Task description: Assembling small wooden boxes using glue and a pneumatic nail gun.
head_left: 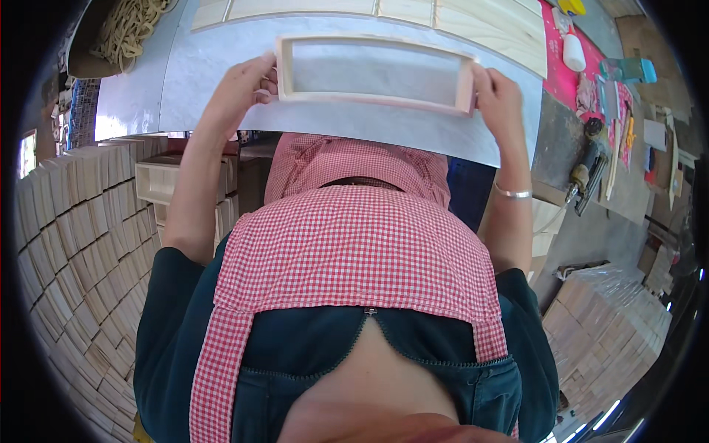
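And here's the wooden frame (369,100), a long, narrow rectangle, out over the worktop (199,81) between its near edge and the pale boards (487,29) that line the far edge. Whether it touches the surface, I cannot tell from here. The left hand (244,85) has it by the left end, fingers bent around the short side; the right hand (500,100) grips the opposite end, thumb side against the wood. Both hands are busy with it, then, one at each short side, and the bare worktop shows straight through the opening!

Over at the far left corner, a box (83,52) filled with tan bands (129,33). Past the right edge, a white bottle (573,53) lies on a pink cover (560,77), with a teal bottle (631,70) just beyond, and nearer this side, a power tool (586,173) with a hose.
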Demonstrator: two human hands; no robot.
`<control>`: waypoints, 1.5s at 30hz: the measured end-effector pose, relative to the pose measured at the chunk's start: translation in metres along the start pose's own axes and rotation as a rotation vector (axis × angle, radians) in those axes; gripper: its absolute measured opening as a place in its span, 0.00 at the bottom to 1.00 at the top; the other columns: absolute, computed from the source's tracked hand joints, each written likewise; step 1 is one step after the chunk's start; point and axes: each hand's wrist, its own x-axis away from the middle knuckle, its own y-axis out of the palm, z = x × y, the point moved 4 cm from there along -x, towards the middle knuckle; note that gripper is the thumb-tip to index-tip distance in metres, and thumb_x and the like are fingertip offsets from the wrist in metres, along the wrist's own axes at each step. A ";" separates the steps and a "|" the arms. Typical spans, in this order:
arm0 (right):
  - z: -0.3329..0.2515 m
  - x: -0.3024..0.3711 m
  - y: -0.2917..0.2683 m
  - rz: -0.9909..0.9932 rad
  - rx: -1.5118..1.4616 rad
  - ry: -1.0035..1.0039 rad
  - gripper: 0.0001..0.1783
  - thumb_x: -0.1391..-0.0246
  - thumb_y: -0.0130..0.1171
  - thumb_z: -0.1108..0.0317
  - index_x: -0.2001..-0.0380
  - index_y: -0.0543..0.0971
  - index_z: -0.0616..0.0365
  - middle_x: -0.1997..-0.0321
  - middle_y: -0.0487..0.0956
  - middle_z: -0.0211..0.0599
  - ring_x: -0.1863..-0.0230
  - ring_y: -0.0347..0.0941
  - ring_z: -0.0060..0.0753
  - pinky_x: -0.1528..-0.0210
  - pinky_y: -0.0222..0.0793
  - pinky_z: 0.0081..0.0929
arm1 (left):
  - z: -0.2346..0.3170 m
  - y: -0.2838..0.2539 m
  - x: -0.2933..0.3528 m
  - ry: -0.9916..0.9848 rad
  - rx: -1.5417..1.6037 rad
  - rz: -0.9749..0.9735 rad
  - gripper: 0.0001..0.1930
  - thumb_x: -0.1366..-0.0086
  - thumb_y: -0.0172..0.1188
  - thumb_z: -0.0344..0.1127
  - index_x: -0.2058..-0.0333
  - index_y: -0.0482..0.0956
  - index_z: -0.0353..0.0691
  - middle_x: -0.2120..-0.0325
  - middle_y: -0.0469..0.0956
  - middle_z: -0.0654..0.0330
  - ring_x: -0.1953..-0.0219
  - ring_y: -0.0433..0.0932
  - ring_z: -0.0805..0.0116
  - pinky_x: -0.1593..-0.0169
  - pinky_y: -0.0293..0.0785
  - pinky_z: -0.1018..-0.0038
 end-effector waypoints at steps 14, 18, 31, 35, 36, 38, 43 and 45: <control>0.018 0.050 0.011 -0.199 -0.454 0.054 0.17 0.37 0.58 0.68 0.47 0.77 0.65 0.61 0.77 0.34 0.69 0.72 0.23 0.65 0.70 0.17 | -0.017 0.009 0.020 0.170 0.019 -0.026 0.27 0.38 0.66 0.33 0.42 0.75 0.28 0.56 0.79 0.51 0.58 0.76 0.69 0.51 0.74 0.77; 0.024 0.050 0.015 -0.222 -0.506 0.085 0.19 0.36 0.55 0.68 0.44 0.74 0.65 0.59 0.77 0.35 0.68 0.72 0.22 0.65 0.69 0.17 | -0.013 0.013 0.020 0.148 -0.030 -0.010 0.27 0.40 0.67 0.31 0.42 0.76 0.29 0.56 0.80 0.51 0.57 0.77 0.68 0.49 0.74 0.78; 0.016 0.054 0.020 -0.200 -0.483 0.136 0.20 0.33 0.50 0.68 0.42 0.72 0.66 0.58 0.77 0.38 0.65 0.74 0.25 0.61 0.70 0.18 | -0.021 0.006 0.023 0.058 -0.200 0.029 0.27 0.37 0.66 0.36 0.41 0.76 0.34 0.53 0.80 0.50 0.53 0.77 0.66 0.45 0.74 0.78; 0.015 0.061 0.022 -0.123 -0.534 0.064 0.19 0.34 0.51 0.70 0.43 0.72 0.66 0.60 0.78 0.38 0.64 0.73 0.26 0.57 0.70 0.19 | -0.036 0.016 0.032 0.285 0.236 0.131 0.24 0.31 0.61 0.40 0.41 0.76 0.33 0.51 0.79 0.51 0.51 0.76 0.65 0.43 0.73 0.76; 0.014 0.062 0.020 -0.125 -0.535 0.053 0.19 0.34 0.51 0.70 0.43 0.72 0.66 0.60 0.78 0.38 0.64 0.73 0.26 0.57 0.70 0.19 | -0.035 0.020 0.035 0.295 0.137 0.164 0.23 0.28 0.57 0.42 0.41 0.77 0.33 0.53 0.78 0.52 0.53 0.76 0.66 0.44 0.72 0.76; 0.007 0.063 0.008 -0.100 -0.446 -0.090 0.18 0.36 0.55 0.71 0.46 0.74 0.67 0.59 0.78 0.38 0.65 0.72 0.25 0.59 0.69 0.20 | -0.024 0.026 0.041 0.325 0.042 0.180 0.23 0.26 0.53 0.44 0.42 0.77 0.33 0.55 0.78 0.53 0.54 0.76 0.66 0.44 0.72 0.75; -0.018 0.052 -0.029 0.141 -0.254 -0.098 0.07 0.40 0.60 0.70 0.66 0.81 0.64 0.76 0.74 0.26 0.75 0.61 0.21 0.69 0.63 0.20 | 0.028 0.023 0.058 0.318 0.094 0.165 0.19 0.26 0.51 0.47 0.59 0.83 0.37 0.75 0.72 0.65 0.70 0.67 0.74 0.60 0.64 0.80; 0.003 0.026 -0.019 0.125 -0.191 -0.044 0.13 0.38 0.59 0.68 0.76 0.78 0.63 0.82 0.70 0.25 0.78 0.57 0.22 0.73 0.61 0.24 | 0.017 0.024 0.045 0.137 0.170 0.135 0.18 0.27 0.51 0.45 0.60 0.83 0.37 0.76 0.72 0.65 0.71 0.67 0.75 0.62 0.62 0.81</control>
